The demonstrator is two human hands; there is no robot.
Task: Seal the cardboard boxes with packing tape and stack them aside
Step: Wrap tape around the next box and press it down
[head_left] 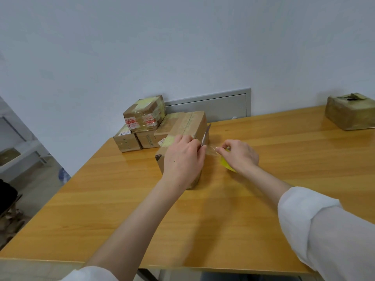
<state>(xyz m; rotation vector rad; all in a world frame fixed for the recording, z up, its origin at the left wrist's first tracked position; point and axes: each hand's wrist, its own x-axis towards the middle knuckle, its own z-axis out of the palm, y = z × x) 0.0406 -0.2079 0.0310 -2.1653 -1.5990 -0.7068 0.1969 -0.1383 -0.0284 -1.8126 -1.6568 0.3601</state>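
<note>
A smooth, glossy wooden table [203,220] with pale grain is seen against a plain white wall. At its back left corner a stack of small cartons [142,122] is noted: brown cardboard blocks set close together, one placed on top, wrapped in yellowish glossy film and marked with red-and-white labels. Touching the stack's right side, a long carton [190,123] is laid end-on toward the viewer, and a shiny strip is run along its top seam. The left hand [182,157] is laid palm-down over the near end of this carton, forearm bare, fingers curled round a thin grey blade [206,135], which is held upright at the carton's right edge. A clear, wrinkled band of tape [211,149] is stretched from that edge to the right. The right hand [239,157] is held just above the tabletop, knuckles up, fingers and thumb closed on a yellow tape roll [226,165], of which only a rim is seen beneath the palm. The right forearm is covered by a rolled white sleeve [324,230]. Behind the cartons a flat grey wall panel [213,106] is set. At the far right edge a lone carton [349,114] is placed, well apart, film-wrapped, its top crumpled.
</note>
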